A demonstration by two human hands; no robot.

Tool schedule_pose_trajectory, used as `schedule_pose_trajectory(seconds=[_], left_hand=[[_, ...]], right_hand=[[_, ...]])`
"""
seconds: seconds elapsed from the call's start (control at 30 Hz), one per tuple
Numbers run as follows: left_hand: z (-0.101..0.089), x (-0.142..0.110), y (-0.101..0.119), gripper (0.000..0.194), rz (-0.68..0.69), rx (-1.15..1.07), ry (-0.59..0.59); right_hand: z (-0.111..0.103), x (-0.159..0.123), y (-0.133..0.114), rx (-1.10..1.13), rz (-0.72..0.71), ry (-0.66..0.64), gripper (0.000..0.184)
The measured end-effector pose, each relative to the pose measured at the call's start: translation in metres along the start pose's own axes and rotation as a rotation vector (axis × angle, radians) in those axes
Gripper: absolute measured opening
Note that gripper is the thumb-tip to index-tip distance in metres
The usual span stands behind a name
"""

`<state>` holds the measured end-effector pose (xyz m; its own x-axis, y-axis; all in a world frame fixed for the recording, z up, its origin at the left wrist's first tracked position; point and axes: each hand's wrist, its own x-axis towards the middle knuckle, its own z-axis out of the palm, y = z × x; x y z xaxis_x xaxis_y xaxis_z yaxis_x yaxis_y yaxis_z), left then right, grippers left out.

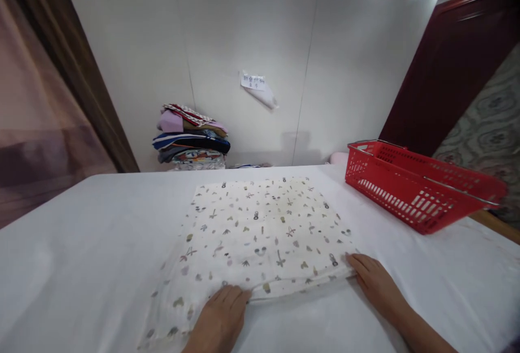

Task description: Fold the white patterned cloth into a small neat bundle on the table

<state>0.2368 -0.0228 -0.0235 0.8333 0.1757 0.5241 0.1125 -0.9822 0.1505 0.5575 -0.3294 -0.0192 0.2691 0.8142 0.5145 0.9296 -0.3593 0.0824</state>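
A thin off-white cloth (260, 234) with small printed motifs in green, brown and grey lies spread over the white table covering. Along its near side a strip of the edge is turned over. My left hand (223, 312) is closed on that near edge, left of the middle, its thumb side toward the fold. At the near right corner my right hand (376, 285) pinches the cloth, fingertips pressed together on it. The cloth's near left part reaches past my left hand toward the bottom of the view.
A red plastic basket (406, 190) with metal handles stands at the right. Behind the table's far edge is a stack of folded fabrics (193, 136). A handwritten paper label (254, 82) hangs on the wall. Curtains (49, 98) hang at the left.
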Motion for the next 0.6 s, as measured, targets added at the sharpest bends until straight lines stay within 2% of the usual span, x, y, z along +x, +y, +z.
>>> schedule_pose_trajectory(seconds=[0.17, 0.27, 0.37, 0.47, 0.6], left_hand=[[-0.016, 0.01, 0.007, 0.033, 0.037, 0.023, 0.097], [-0.022, 0.013, 0.011, 0.033, 0.048, 0.043, 0.142], [-0.024, 0.015, 0.012, 0.033, 0.054, 0.06, 0.173], [-0.027, 0.017, 0.013, 0.035, 0.059, 0.068, 0.148], [-0.03, 0.017, 0.015, 0.04, 0.06, 0.123, 0.112]], right_hand=[[0.003, -0.024, 0.04, -0.081, 0.091, -0.074, 0.041], [0.003, -0.029, 0.056, -0.094, 0.164, -0.122, 0.041], [-0.002, -0.026, 0.058, -0.035, 0.189, -0.147, 0.04], [-0.011, -0.02, 0.052, 0.06, 0.183, -0.203, 0.043], [-0.014, -0.024, 0.057, 0.098, 0.258, -0.271, 0.043]])
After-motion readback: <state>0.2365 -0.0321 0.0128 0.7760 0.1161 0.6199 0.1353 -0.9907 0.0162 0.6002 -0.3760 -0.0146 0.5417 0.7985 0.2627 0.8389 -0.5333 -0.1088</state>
